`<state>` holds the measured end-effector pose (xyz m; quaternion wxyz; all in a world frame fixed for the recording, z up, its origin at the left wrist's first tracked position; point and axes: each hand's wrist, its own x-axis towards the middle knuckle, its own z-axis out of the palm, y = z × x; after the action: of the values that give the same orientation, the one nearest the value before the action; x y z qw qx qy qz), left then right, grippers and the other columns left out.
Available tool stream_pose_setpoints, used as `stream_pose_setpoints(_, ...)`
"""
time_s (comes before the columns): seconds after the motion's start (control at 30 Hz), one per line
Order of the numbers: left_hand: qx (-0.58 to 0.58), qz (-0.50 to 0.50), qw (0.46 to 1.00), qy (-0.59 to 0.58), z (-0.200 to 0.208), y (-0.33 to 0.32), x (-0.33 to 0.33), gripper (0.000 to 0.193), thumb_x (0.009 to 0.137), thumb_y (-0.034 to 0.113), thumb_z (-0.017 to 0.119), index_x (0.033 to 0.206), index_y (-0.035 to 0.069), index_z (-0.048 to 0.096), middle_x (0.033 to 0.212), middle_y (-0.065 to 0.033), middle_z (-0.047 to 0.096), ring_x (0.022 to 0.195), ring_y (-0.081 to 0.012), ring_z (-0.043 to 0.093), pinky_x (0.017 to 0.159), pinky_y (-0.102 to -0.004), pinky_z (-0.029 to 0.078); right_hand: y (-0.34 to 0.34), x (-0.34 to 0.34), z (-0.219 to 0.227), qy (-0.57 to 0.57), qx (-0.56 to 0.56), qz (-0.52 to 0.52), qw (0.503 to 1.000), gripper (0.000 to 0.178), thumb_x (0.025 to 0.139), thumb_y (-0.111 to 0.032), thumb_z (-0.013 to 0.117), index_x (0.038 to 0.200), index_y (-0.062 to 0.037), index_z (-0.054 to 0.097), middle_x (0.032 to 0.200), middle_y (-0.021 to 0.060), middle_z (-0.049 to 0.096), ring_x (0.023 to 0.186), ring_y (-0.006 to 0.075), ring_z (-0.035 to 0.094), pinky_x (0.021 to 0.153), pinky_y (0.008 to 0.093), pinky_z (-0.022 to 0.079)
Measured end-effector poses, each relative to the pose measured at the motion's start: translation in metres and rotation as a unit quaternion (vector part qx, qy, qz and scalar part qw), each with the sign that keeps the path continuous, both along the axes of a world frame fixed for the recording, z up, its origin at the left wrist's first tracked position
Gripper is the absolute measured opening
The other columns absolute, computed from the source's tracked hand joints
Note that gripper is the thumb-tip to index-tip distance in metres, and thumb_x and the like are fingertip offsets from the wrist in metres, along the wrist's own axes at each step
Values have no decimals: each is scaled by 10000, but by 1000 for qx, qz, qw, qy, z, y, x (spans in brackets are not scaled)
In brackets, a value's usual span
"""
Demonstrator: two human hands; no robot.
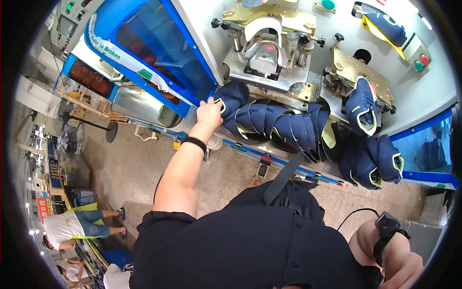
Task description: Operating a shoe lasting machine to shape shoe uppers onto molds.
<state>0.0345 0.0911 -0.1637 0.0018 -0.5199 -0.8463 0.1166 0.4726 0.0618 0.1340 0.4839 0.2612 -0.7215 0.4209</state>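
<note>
My left hand (210, 111) reaches out to the left end of a row of navy shoe uppers and has its fingers closed on the lime-lined edge of one shoe upper (233, 96). Several more nested shoe uppers (284, 127) lie along the machine's front ledge to the right of it. My right hand (406, 272) is low at the right rim, away from the uppers, and its fingers are cut off or hidden. Another navy shoe upper (362, 107) sits on the right-hand station of the machine. A further bunch of uppers (368, 161) rests at the ledge's right end.
A metal clamp station (264, 58) stands behind the row. Green and red push buttons (421, 61) are on the right wall, near a navy and yellow piece (382, 29). A blue-framed door (159, 48) flanks the left. Another person (72, 226) stands farther off at lower left.
</note>
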Motion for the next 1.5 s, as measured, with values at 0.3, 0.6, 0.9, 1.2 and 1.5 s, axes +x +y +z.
stream_pose_setpoints(0.3, 13, 77, 996, -33, 6, -10, 16, 592, 637, 358, 886, 1138, 135, 664, 1231, -136, 545, 1043, -333, 617, 819, -397, 557, 26, -16, -99, -216, -332, -156, 905, 139, 842, -7, 599, 969, -2, 655, 906, 72, 640, 713, 159, 591, 647, 297, 483)
stream_pose_setpoints(0.6, 222, 52, 969, -101, 9, -50, 34, 481, 658, 275, 863, 1034, 34, 686, 1313, -185, 512, 1102, -363, 550, 871, -427, 515, 93, -193, -266, -403, 175, -331, 835, 278, 776, -92, 646, 1053, -72, 659, 1169, 87, 623, 1083, 264, 590, 872, 363, 515)
stream_pose_setpoints(0.9, 196, -67, 978, -30, -35, -42, 4, 578, 661, 242, 847, 1152, 98, 578, 1288, -99, 561, 1209, -359, 486, 969, -453, 463, 102, -244, -328, -464, 350, -393, 713, 607, 846, -192, 594, 1431, -110, 453, 1515, 78, 400, 1425, 248, 334, 1095, 568, 312)
stream_pose_setpoints(1.2, 372, -90, 909, -166, 28, -43, 19, 594, 707, 171, 808, 1227, 44, 550, 1365, -212, 475, 1251, -404, 455, 1050, -495, 376, 145, -250, -184, -254, 113, -470, 838, 412, 711, -61, 729, 1103, -67, 603, 1247, 147, 592, 1135, 338, 590, 925, 414, 514)
stream_pose_setpoints(1.5, 456, -175, 753, -441, 76, 1, 50, 260, 782, 107, 755, 1018, 52, 662, 1187, -160, 593, 1086, -337, 596, 923, -381, 486, 345, -304, -3, -339, 177, -679, 627, 402, 953, -333, 569, 1224, -36, 583, 1112, 203, 653, 1059, 356, 629, 888, 429, 500)
